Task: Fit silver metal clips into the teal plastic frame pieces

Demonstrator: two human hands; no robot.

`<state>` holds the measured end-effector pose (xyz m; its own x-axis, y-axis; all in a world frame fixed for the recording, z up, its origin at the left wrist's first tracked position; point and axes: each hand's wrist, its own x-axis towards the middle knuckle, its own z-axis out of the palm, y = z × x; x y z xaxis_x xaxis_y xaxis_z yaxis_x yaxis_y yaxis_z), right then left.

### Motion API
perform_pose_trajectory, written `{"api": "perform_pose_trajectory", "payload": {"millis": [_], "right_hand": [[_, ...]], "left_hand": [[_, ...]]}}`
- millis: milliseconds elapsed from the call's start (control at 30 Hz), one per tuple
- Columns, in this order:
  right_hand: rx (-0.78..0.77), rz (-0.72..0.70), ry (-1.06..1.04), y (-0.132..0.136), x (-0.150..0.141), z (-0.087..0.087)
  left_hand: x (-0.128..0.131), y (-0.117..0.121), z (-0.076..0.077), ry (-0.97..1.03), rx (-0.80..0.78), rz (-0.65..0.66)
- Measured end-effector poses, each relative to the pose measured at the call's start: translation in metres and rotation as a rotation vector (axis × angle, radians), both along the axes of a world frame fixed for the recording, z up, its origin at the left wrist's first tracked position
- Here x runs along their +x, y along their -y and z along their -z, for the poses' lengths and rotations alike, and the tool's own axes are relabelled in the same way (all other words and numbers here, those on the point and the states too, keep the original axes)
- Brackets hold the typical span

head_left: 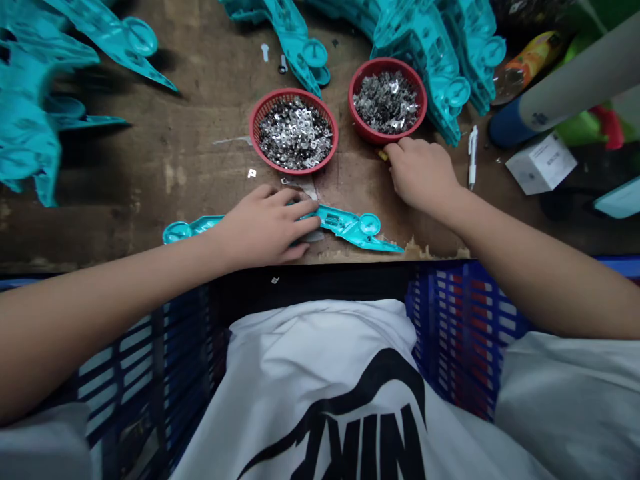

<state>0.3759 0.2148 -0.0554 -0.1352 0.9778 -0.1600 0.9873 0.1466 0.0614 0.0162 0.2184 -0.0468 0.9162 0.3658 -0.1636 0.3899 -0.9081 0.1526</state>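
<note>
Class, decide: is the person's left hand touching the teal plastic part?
Touching: the head view shows the left hand lying across the teal plastic part, with no gap between them.

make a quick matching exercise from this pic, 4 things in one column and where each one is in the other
Things
1. left hand
2. right hand
3. white pen
4. white box

Places
a. lying on the wooden bench, just right of the right hand
b. on the teal plastic molding at the bench's near edge
c. against the near side of the red bowl
d. farther right, beyond the pen

Pairs
1-b, 2-c, 3-a, 4-d
</note>
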Motion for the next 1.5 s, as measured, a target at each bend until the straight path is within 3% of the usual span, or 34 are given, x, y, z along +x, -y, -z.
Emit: {"api": "perform_pose_trajectory", "payload": {"millis": [133, 267, 367, 733, 1067, 1300, 1500], "right_hand": [[-0.112, 0.014, -0.044, 0.006, -0.02, -0.019], [-0.231, -0.113, -0.148, 0.023, -0.045, -0.052], [-0.277, -0.18, -0.111, 0.034, -0.061, -0.063], [-0.27, -0.293, -0.015, 0.042, -0.073, -0.057], [-0.289, -0.362, 0.029, 0.049, -0.084, -0.051], [-0.311, -0.32, -0.029, 0.044, -0.074, -0.056], [-0.132, -0.098, -0.305, 0.033, -0.05, -0.057]], "left_hand": [[0.002, 0.0, 0.011, 0.055, 0.056, -0.099], [0.001, -0.001, 0.02, 0.212, 0.052, -0.16], [-0.001, -0.001, 0.023, 0.31, 0.048, -0.163], [0.003, 0.004, 0.041, 0.201, -0.07, -0.156], [0.014, 0.005, 0.033, 0.121, -0.063, -0.163], [0.01, -0.002, 0.03, 0.103, -0.054, -0.131], [0.007, -0.003, 0.034, 0.162, -0.064, -0.129]]}}
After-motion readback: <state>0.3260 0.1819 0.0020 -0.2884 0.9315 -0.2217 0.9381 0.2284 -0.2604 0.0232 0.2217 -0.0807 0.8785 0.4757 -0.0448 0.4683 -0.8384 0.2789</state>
